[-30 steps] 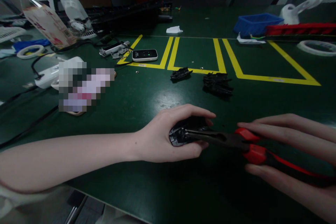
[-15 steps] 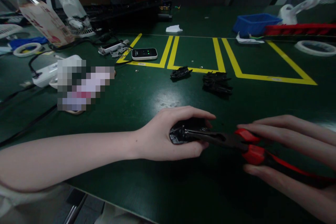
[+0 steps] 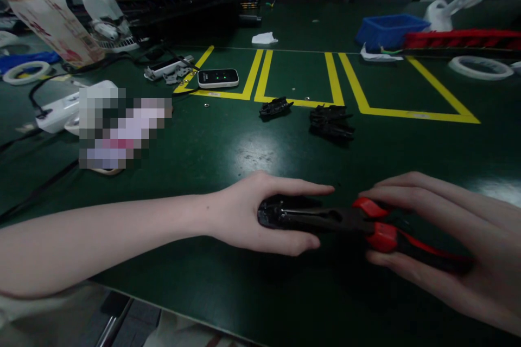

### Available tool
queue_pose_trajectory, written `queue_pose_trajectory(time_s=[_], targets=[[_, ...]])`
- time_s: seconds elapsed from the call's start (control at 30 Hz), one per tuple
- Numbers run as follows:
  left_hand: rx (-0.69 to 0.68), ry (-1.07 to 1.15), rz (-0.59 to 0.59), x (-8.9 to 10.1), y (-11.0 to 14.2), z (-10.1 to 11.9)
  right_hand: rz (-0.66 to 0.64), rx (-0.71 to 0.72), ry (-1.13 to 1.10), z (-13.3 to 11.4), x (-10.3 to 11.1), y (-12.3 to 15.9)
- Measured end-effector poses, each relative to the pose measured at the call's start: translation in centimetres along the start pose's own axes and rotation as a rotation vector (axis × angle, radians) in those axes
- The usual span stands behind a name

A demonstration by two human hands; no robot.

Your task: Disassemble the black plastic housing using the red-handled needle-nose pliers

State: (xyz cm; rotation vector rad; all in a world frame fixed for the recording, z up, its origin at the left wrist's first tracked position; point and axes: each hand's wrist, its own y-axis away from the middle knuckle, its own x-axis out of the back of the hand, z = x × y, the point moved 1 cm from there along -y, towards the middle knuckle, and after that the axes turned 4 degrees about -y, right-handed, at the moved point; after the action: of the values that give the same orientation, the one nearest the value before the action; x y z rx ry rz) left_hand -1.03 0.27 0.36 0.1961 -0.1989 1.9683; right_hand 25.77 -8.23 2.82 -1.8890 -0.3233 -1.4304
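Note:
In the head view, my left hand [image 3: 244, 217] grips a black plastic part [image 3: 267, 213] between the thumb and fingers, low over the front of the table. Most of that part is hidden by the hand and the tool. My right hand [image 3: 443, 238] is closed around long-nose pliers [image 3: 380, 235] with red and black handles. The jaws point left, and their tips touch the black part or lie just over it. Farther back on the table are a small black piece [image 3: 275, 108] and a cluster of similar black pieces [image 3: 330, 122].
Yellow tape outlines [image 3: 370, 110] mark the green table [image 3: 195, 146]. On the left are a blurred-out phone-like object [image 3: 126, 135], a white power strip [image 3: 57, 111], cables and a bottle [image 3: 52, 21]. A blue bin [image 3: 391, 31] and a tape roll [image 3: 480, 68] are at back right.
The pliers and my right hand have shifted slightly left. My left fingers have straightened a little around the black part. The whole view has shifted slightly.

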Motion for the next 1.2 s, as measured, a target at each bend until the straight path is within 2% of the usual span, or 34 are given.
queue_pose_trajectory(time_s=[0.33,0.63,0.73,0.9,1.07,1.2], targets=[[0.085,0.015,-0.052,-0.1,-0.1,0.6,-0.003,0.049,-0.055,0.4,0.5,-1.3],[0.047,0.012,-0.089,-0.2,-0.1,0.6,-0.004,0.064,-0.023,0.2,0.7,-1.2],[0.038,-0.014,-0.108,-0.2,-0.2,0.5,0.000,0.045,-0.041,0.0,0.4,-1.1],[0.036,0.029,-0.129,-0.1,-0.1,0.4,-0.068,-0.015,-0.098,0.0,0.0,-0.5],[0.035,0.085,-0.148,0.0,-0.1,0.3,-0.025,-0.028,-0.154,0.4,0.2,-0.6],[0.038,0.110,-0.153,0.0,-0.3,0.4,-0.065,-0.034,-0.124,0.6,0.6,-0.6]])
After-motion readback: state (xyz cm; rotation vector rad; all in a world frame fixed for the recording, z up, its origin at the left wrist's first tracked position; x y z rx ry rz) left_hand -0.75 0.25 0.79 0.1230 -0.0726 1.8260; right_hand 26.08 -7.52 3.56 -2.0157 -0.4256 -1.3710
